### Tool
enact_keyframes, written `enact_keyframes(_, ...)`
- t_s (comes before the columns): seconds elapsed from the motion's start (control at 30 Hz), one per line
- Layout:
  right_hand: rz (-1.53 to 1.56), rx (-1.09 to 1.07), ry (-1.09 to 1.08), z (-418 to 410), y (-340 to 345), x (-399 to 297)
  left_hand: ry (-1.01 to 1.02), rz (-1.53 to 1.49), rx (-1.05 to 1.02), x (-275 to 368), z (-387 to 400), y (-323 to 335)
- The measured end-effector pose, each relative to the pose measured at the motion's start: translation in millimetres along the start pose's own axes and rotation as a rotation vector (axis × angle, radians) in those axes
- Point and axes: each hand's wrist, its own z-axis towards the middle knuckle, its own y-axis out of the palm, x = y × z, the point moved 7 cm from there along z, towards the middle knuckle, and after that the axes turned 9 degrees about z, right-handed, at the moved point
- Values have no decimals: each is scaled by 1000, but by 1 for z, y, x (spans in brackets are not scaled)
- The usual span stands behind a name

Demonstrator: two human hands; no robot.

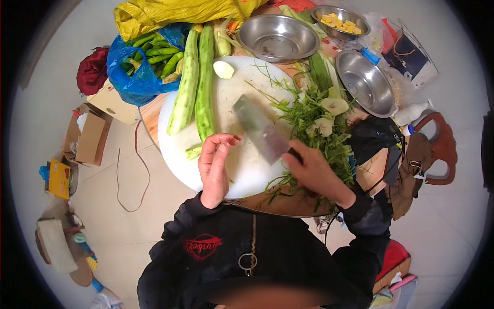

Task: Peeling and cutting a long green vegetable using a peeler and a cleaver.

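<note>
My right hand [314, 170] grips the dark handle of a cleaver [262, 129], whose wide blade is blurred and held above the round white cutting board [247, 179]. Over the board's near left part is my left hand [216, 164], fingers curled towards the thumb; whether they pinch something small cannot be told. Two long peeled green gourds [205, 81] lie side by side across the board's left side. Beside my left hand is a short green gourd piece [193, 151], partly hidden. A pale cut chunk [224, 70] rests near the board's far edge.
Leafy green trimmings [316, 127] heap along the board's right edge. Beyond it are a steel basin [278, 36], a tilted steel bowl [366, 83] and a bowl of yellow pieces [320, 11]. A blue bag [129, 85] of green peppers sits at the left, below a yellow bag [154, 17].
</note>
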Motion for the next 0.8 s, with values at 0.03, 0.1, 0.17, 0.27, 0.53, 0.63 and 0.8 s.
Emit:
enact_keyframes(0.03, -32, 75, -45, 0, -12, -2, -48, 48, -21, -4, -1, 0)
enact_keyframes(0.1, -107, 138, -32, -5, -35, 8, -98, 21, -19, -5, -2, -2)
enact_keyframes(0.17, -16, 204, 206, -15, -63, 18, -98, 8, -24, -6, -1, -4)
enact_keyframes(0.27, 66, 320, 357, -42, -92, 35, -17, -34, -18, 1, 4, -5)
enact_keyframes(0.53, -15, 264, 31, -12, -55, -5, 86, 75, -34, 9, 2, 3)
enact_keyframes(0.63, 111, 127, 105, 37, -26, 11, 67, 71, -56, 6, -1, 5)
enact_keyframes(0.8, 241, 137, 271, 65, -38, 41, 27, 83, -39, 3, -4, -2)
